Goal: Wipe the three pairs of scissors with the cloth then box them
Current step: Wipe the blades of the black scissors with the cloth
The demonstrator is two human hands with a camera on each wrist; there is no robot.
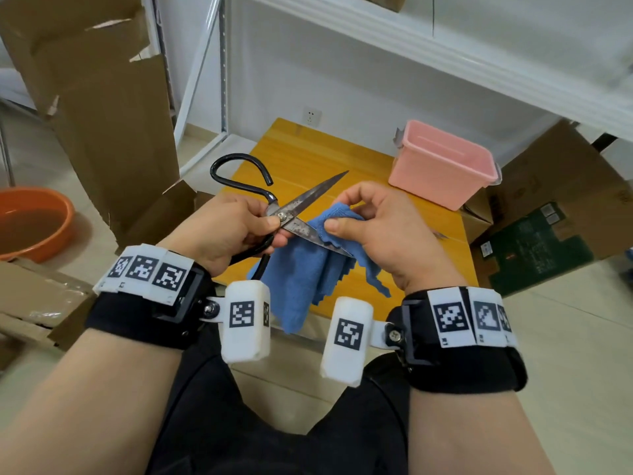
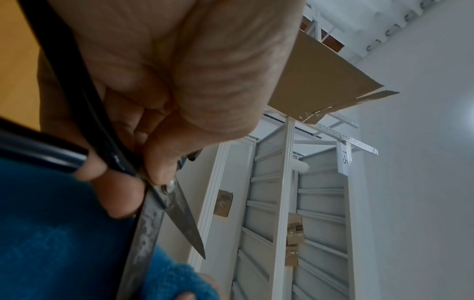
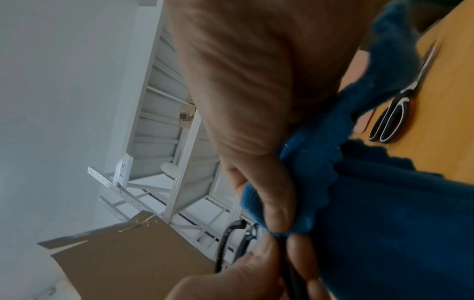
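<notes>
My left hand point(image 1: 239, 228) grips a large pair of black-handled scissors point(image 1: 301, 204) near the pivot, blades spread apart, above the yellow table point(image 1: 308, 156). The lower, rust-speckled blade point(image 2: 148, 223) runs into the blue cloth point(image 1: 301, 272), which my right hand point(image 1: 370, 221) pinches around that blade. The rest of the cloth hangs down toward my lap. A second pair with black and white handles point(image 3: 395, 119) lies flat on the table under my right hand. The pink plastic box point(image 1: 445, 162) stands open at the table's far right corner. A third pair is not in view.
Cardboard boxes point(image 1: 561, 214) crowd the floor right of the table, and tall cardboard sheets point(image 1: 102, 108) lean at the left. An orange basin point(image 1: 30, 221) sits on the floor far left. White metal shelving point(image 2: 282, 203) rises behind the table.
</notes>
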